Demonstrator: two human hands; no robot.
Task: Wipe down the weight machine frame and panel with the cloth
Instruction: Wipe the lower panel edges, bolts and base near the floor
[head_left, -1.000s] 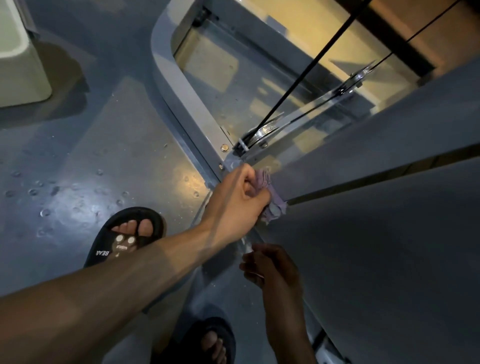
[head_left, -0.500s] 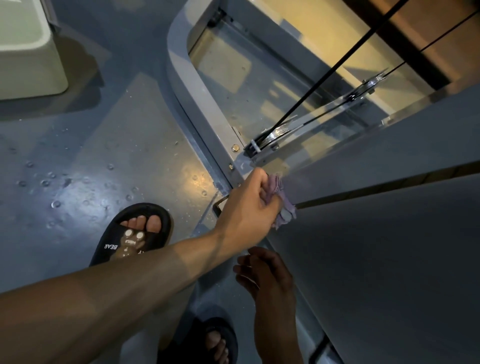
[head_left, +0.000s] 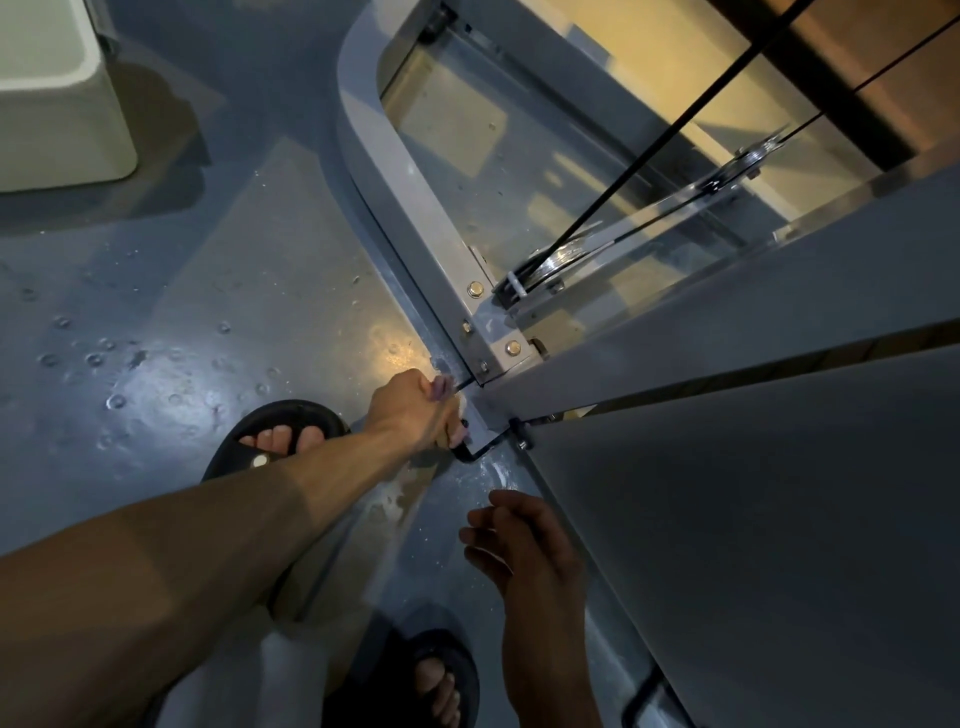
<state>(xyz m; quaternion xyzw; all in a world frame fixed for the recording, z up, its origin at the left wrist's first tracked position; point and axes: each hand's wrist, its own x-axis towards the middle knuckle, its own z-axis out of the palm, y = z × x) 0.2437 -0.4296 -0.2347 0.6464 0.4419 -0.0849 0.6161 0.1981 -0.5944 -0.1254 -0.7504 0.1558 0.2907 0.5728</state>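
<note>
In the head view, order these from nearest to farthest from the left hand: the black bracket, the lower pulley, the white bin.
From the left hand, which grips the cloth:
1. Black bracket, just right of the hand at the panel's foot.
2. Lower pulley, up and right, inside the frame.
3. White bin, far upper left on the floor.

— What's lying around on the ground there?

— A blue-grey floor (head_left: 171, 291) is shining with scattered water droplets (head_left: 117, 401). Two feet are standing on it in black sandals, one (head_left: 283, 434) further ahead, the other (head_left: 439, 675) nearer the bottom edge.

— And in the far left corner?

— A pale, boxy object (head_left: 52, 104) is sitting there, throwing a dark shadow.
</note>
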